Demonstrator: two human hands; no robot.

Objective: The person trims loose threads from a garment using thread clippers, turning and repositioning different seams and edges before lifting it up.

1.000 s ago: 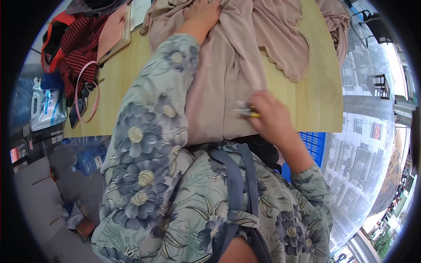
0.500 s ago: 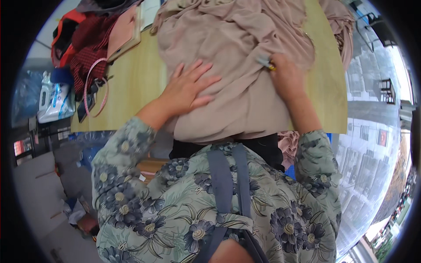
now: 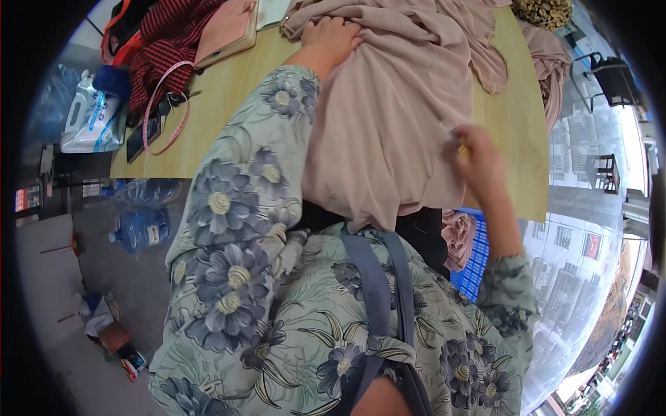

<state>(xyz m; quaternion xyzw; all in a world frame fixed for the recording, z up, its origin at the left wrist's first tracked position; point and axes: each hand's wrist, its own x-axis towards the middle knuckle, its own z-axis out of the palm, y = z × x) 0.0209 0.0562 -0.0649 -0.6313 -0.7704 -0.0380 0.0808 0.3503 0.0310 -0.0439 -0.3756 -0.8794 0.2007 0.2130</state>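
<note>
Beige cloth (image 3: pixel 395 118) lay spread on the wooden bench (image 3: pixel 229 111), front edge hanging off. Left hand (image 3: pixel 333 38) pressed flat on its far end; right hand (image 3: pixel 475 156) (blurred) pinched a small yellow object (image 3: pixel 462 148) at the cloth's rt edge.

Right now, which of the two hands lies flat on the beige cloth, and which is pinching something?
The left hand lies flat on the far part of the beige cloth; the right hand pinches a small yellow object at its near edge.
</note>
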